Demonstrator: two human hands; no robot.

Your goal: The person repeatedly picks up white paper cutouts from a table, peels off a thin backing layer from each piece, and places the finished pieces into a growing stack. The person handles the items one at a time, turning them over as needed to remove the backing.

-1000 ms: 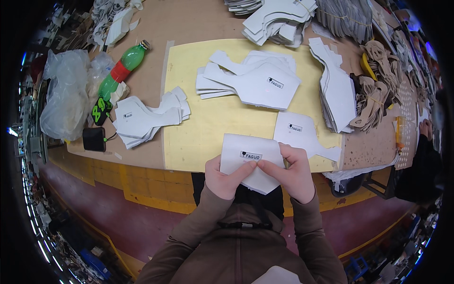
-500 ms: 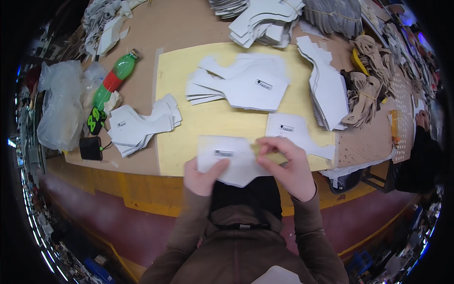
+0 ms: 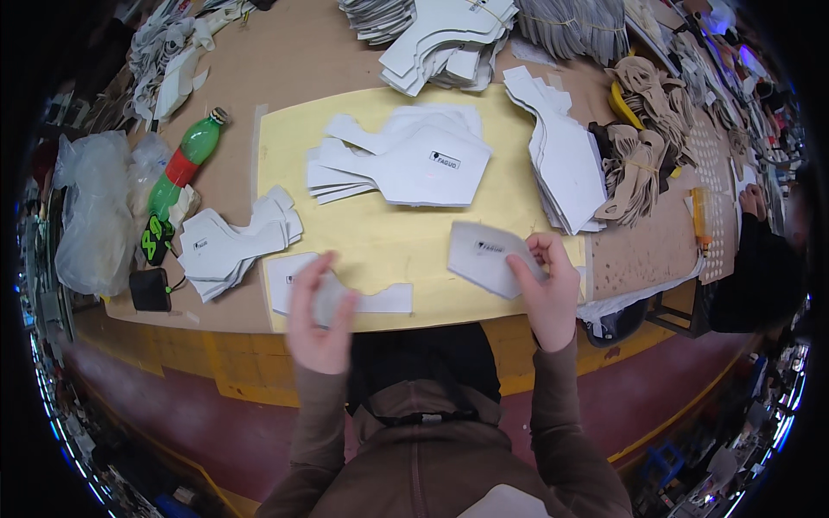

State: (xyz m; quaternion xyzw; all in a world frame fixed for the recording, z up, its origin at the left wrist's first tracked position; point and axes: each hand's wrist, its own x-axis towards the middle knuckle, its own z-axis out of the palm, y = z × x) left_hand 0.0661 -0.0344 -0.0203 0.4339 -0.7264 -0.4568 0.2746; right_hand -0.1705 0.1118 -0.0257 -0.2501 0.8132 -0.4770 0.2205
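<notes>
A flat white cut piece with a small dark printed label is pinched in my right hand, thumb on top, above the yellow sheet's front right part. My left hand, slightly blurred, has thumb and fingers apart over another white piece that lies near the table's front edge. Part of that piece is hidden by the hand. Farther back, a fanned stack of similar white pieces rests on the yellow sheet. To the left lies a smaller stack.
A white stack lies on the right, beside tan bundled pieces. More white and grey stacks sit at the back. On the left are a green bottle, clear plastic bags and a black case.
My left hand has let go of its white piece and moved left; that piece now lies on the table beneath it. My right hand has taken up the piece that lay at the right.
</notes>
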